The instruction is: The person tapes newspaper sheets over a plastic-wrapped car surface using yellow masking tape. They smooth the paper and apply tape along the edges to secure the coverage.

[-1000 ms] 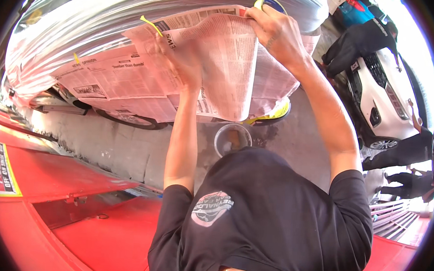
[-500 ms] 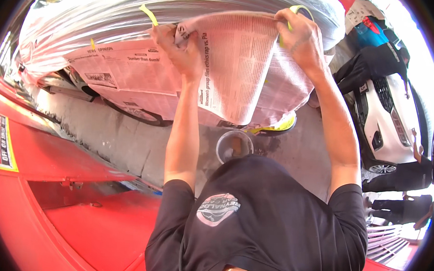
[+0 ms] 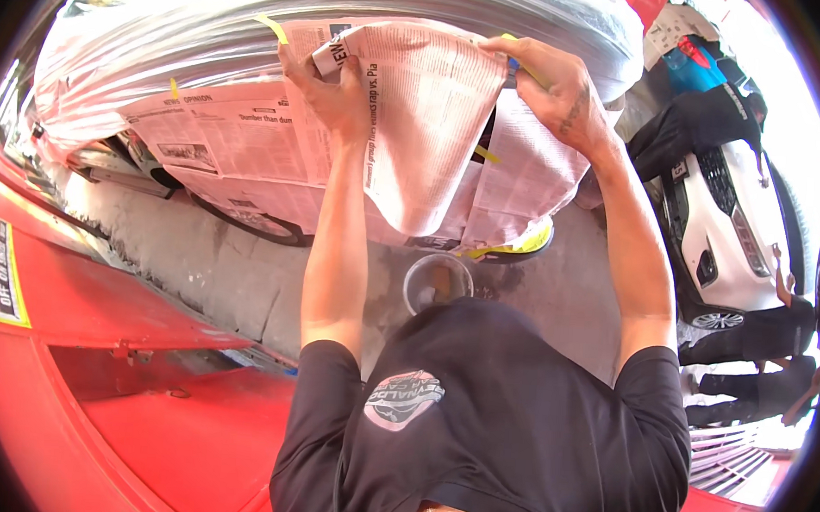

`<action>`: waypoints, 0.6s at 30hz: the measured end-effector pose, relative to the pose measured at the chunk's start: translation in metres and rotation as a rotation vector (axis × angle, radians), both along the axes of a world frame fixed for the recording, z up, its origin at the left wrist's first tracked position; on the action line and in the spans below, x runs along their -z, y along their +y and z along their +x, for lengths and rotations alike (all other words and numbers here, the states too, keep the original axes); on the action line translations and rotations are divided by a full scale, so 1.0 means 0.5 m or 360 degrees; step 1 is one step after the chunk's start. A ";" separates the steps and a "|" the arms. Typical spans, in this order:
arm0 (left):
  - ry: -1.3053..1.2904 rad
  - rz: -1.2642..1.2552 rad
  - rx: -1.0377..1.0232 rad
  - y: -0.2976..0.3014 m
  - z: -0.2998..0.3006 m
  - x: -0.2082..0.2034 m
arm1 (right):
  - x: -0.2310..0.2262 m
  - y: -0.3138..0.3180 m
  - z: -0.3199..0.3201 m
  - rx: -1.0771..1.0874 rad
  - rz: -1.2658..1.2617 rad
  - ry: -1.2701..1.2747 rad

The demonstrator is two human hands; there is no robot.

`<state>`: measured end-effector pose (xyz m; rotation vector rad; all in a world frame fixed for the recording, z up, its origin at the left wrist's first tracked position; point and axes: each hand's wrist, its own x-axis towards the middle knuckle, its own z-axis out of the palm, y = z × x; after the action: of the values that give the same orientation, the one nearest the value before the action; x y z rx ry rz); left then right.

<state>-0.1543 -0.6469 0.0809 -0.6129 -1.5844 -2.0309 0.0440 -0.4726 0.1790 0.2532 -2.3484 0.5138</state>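
The left hand (image 3: 334,104) grips a newspaper sheet (image 3: 425,146) near its left edge; the right hand (image 3: 558,92) pinches its upper right corner. Yellow tape (image 3: 173,88) crosses the lower newspaper's (image 3: 239,150) upper edge.

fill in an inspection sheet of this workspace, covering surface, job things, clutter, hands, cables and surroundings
Surface: plastic, with newspaper along its lower edge; grey floor below.
Job things: newspaper; yellow strip at its upper left; yellow tape, partly hidden.
Clutter: bucket on the floor, something brown inside.
Left hand: fingers on newspaper, near the strip.
Right hand: holds the tape by the newspaper's upper right.
Cables: possibly a thin cord at the shirt.
Surroundings: white car, right; red panel, lower left.
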 end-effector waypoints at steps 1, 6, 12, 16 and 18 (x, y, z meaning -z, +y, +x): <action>-0.0026 0.0025 0.0018 -0.002 -0.001 -0.002 | -0.001 -0.014 0.003 -0.0066 -0.0050 0.0066; -0.0150 0.0074 0.0052 -0.009 0.009 -0.018 | 0.019 -0.012 -0.007 0.0050 0.0191 0.0240; 0.0029 -0.0101 -0.0224 -0.001 -0.052 0.025 | 0.006 -0.028 0.032 0.0347 -0.0727 0.0177; 0.0116 -0.0008 -0.0227 -0.003 -0.054 0.021 | 0.031 -0.044 0.014 0.0602 -0.0097 0.0094; 0.0090 -0.0024 -0.0223 0.002 -0.049 0.018 | 0.040 -0.046 -0.008 0.0639 -0.0136 0.0135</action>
<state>-0.1787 -0.6457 0.0717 -0.5439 -1.5655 -1.8848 0.0401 -0.4954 0.1591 -0.2298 -2.2091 0.3948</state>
